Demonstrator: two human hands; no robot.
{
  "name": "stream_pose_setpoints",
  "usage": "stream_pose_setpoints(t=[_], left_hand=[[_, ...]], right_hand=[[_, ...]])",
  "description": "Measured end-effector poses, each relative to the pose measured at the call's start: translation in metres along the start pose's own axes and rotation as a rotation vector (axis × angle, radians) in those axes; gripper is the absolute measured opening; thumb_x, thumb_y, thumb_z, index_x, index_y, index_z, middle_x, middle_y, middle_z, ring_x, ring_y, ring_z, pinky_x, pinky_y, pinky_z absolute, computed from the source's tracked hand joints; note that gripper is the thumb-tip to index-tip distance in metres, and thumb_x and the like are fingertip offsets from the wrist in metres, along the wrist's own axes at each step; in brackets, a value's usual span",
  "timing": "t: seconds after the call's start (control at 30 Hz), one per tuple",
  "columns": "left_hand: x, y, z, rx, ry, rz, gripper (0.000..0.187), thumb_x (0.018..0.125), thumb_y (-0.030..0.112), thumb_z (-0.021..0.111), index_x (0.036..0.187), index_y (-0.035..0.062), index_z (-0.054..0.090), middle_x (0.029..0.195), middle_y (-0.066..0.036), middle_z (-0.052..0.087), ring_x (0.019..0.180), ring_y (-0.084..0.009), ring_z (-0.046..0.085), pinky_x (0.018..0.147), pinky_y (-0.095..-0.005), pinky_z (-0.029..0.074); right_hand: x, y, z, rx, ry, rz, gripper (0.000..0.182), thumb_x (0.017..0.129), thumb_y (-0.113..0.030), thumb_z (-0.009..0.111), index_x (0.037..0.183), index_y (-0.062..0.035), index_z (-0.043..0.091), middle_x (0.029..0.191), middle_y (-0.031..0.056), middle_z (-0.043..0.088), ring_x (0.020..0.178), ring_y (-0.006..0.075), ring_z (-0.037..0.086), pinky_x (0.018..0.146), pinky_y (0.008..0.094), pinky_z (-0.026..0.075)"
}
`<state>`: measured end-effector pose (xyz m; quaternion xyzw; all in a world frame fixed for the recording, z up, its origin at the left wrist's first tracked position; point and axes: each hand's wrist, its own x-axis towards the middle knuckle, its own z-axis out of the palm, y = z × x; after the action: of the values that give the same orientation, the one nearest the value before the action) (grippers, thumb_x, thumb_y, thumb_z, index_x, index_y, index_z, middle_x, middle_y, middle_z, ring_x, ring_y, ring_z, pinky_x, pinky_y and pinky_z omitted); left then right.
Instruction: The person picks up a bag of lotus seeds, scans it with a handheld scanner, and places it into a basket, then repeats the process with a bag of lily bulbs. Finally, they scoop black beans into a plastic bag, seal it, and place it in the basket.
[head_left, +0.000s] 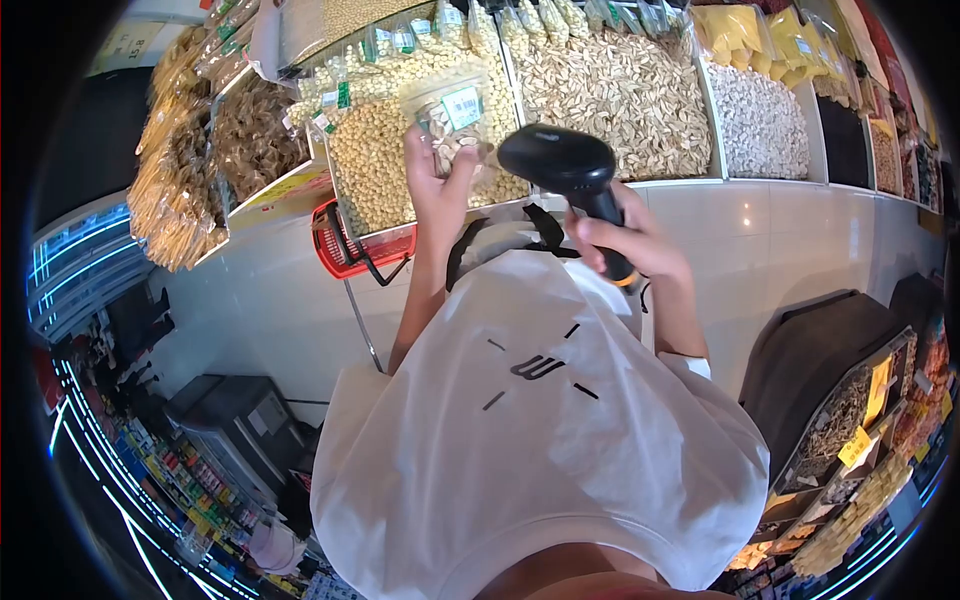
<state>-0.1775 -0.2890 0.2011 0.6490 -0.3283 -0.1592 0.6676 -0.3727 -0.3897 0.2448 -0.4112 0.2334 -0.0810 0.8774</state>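
Observation:
A clear plastic bag of pale dried slices [448,125] with a white and green label [462,107] is gripped from below by my left hand [440,185], thumb in front. My right hand [635,235] is wrapped round the handle of a black barcode scanner [558,158]. The scanner's head points left toward the bag, close to its right side. Behind the bag lies a bin of round pale yellow goods [372,145], and beyond the scanner is a bin of loose pale slices [625,95].
A red basket [345,245] with a black handle stands below the bins at left. White chunks [757,120] fill a bin at right. Packed bags [180,170] hang over the left edge. A dark display stand [815,350] is at lower right, a grey cabinet [240,425] at lower left.

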Motion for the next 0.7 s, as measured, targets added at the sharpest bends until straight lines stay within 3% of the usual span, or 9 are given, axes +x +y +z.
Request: stream_pose_setpoints(t=[0.07,0.23,0.3,0.37,0.47,0.5,0.6,0.63,0.7], left_hand=[[-0.001,0.002,-0.007,-0.286,-0.019,-0.329,0.04,0.084,-0.003,0.052,0.121,0.0003,0.039,0.102,-0.007,0.057,0.092,-0.0109,0.054,0.081,-0.026,0.044],[-0.006,-0.021,-0.023,-0.589,0.12,-0.575,0.032,0.082,0.001,0.055,0.113,0.0024,0.049,0.101,-0.009,0.059,0.086,-0.0164,0.06,0.075,-0.0284,0.049],[-0.01,-0.018,-0.03,-0.576,0.12,-0.654,0.033,0.082,0.001,0.054,0.114,0.0024,0.048,0.101,-0.009,0.059,0.086,-0.0173,0.061,0.074,-0.0309,0.051],[-0.015,-0.019,-0.034,-0.457,0.105,-0.759,0.035,0.083,0.007,0.051,0.117,0.0024,0.047,0.102,-0.012,0.059,0.088,-0.0242,0.063,0.073,-0.0393,0.054],[-0.026,-0.024,-0.042,-0.434,0.017,-0.73,0.034,0.083,0.007,0.052,0.117,0.0024,0.047,0.101,-0.012,0.059,0.086,-0.0241,0.063,0.074,-0.0387,0.054],[-0.031,-0.033,-0.047,-0.452,0.027,-0.678,0.034,0.084,0.008,0.054,0.117,0.0027,0.047,0.102,-0.01,0.06,0.087,-0.0226,0.062,0.075,-0.0367,0.053],[-0.045,-0.041,-0.06,-0.364,0.12,-0.617,0.023,0.086,0.017,0.06,0.104,0.0036,0.058,0.09,-0.004,0.062,0.075,-0.0091,0.059,0.062,-0.0244,0.047],[-0.053,-0.045,-0.07,-0.328,0.131,-0.667,0.019,0.087,0.018,0.06,0.1,0.0044,0.06,0.085,-0.002,0.063,0.07,-0.0067,0.058,0.058,-0.022,0.045],[-0.062,-0.036,-0.078,-0.327,0.156,-0.698,0.017,0.088,0.02,0.059,0.093,0.0045,0.063,0.074,0.002,0.062,0.06,-0.0031,0.055,0.052,-0.0178,0.041]], right_hand=[[-0.016,-0.008,-0.025,-0.253,-0.105,0.055,0.032,0.08,-0.011,0.064,0.105,0.0002,0.047,0.068,0.004,0.051,0.048,0.0073,0.048,0.042,0.0226,0.039],[-0.057,0.025,-0.101,-0.549,0.112,0.404,0.027,0.079,-0.016,0.064,0.095,-0.0004,0.049,0.06,0.0021,0.05,0.044,0.0077,0.047,0.04,0.0233,0.038],[-0.059,0.044,-0.108,-0.784,0.318,0.545,0.022,0.076,-0.018,0.063,0.08,0.001,0.052,0.052,0.0027,0.049,0.039,0.0115,0.048,0.037,0.027,0.039],[-0.052,0.085,-0.134,-0.85,0.321,0.676,0.022,0.074,-0.018,0.062,0.074,0.0021,0.052,0.051,0.0048,0.05,0.038,0.0143,0.049,0.038,0.0285,0.041],[-0.04,0.164,-0.179,-1.131,0.275,0.849,0.025,0.07,-0.017,0.059,0.06,0.0051,0.052,0.049,0.0136,0.054,0.038,0.0235,0.054,0.039,0.0327,0.046],[-0.033,0.183,-0.189,-1.244,0.22,0.922,0.028,0.072,-0.021,0.057,0.076,0.0063,0.058,0.064,0.0213,0.062,0.055,0.0312,0.063,0.053,0.038,0.052],[-0.012,0.199,-0.184,-1.52,0.224,0.618,0.036,0.076,-0.025,0.055,0.095,0.0059,0.057,0.08,0.0254,0.063,0.077,0.0361,0.064,0.071,0.0421,0.051],[0.005,0.184,-0.171,-1.48,0.164,0.675,0.038,0.082,-0.029,0.056,0.104,0.0019,0.054,0.091,0.0253,0.062,0.089,0.039,0.06,0.079,0.0407,0.048],[0.033,0.162,-0.135,-1.438,0.053,0.487,0.037,0.084,-0.03,0.053,0.105,0.0015,0.054,0.093,0.0238,0.062,0.091,0.038,0.06,0.08,0.041,0.047]])
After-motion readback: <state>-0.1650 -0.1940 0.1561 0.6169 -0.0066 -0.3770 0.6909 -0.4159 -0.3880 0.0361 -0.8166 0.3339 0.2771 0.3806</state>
